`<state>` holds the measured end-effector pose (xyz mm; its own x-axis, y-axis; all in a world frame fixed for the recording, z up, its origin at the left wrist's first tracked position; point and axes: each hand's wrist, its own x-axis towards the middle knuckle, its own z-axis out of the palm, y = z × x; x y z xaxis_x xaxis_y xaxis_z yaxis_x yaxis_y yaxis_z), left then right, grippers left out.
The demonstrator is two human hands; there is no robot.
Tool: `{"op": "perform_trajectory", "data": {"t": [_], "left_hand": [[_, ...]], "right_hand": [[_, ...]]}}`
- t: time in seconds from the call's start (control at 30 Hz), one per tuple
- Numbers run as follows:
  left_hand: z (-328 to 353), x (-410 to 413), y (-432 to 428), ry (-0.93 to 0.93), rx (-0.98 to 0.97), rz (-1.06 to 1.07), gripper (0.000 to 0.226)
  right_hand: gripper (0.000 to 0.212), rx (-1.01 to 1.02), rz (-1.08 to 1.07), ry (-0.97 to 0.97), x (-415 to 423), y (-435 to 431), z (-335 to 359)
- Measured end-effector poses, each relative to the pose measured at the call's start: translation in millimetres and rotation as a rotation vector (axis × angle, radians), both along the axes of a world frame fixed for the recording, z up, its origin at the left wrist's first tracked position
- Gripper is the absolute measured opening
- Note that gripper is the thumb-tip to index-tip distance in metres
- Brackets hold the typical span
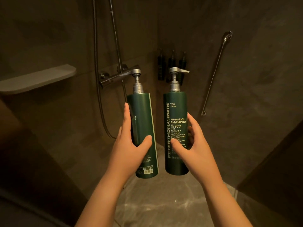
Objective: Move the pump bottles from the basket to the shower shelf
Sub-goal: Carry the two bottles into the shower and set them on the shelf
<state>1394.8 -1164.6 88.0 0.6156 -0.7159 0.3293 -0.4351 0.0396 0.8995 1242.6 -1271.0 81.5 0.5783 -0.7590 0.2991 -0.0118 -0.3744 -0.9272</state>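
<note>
Two tall dark green pump bottles are held upright in mid-air, side by side with a narrow gap between them, neither resting on any surface. The left bottle (144,115) shows its back (a barcode sits near the base), and its silver pump nozzle points left. The right bottle (176,112) faces the viewer; its label reads "Peter Thomas Roth Mega-Rich Shampoo", and its nozzle points right.

The left hand (129,149) wraps the lower half of the left bottle, its grip closed round it with the thumb across the front and the fingers behind. The right hand (196,145) mirrors this on the right bottle, thumb pressed on the label and fingers curled round the far side.

Beyond the bottles is a dim, brown-tiled shower. A pale shower shelf (37,79) juts from the left wall, well apart from both bottles. A chrome mixer valve (113,77) with a hanging hose (100,95) sits behind the left bottle. Three small dark bottles (171,66) hang in the wall corner, a slanted grab bar (216,71) is to the right, and a marbled floor (155,202) lies below.
</note>
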Motion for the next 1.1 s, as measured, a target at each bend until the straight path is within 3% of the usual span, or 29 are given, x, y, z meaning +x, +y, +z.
{"op": "perform_trajectory", "data": {"t": [0.4, 0.9, 1.1], "left_hand": [[25, 109, -78, -0.095, -0.080, 0.169, 0.095], [55, 202, -42, -0.225, -0.066, 0.642, 0.096], [85, 229, -36, -0.290, -0.069, 0.831, 0.097]], "right_hand": [[0.076, -0.096, 0.173, -0.074, 135, -94, 26], [0.077, -0.056, 0.664, -0.228, 306, -105, 33], [0.078, -0.062, 0.851, -0.327, 378, -104, 65]]}}
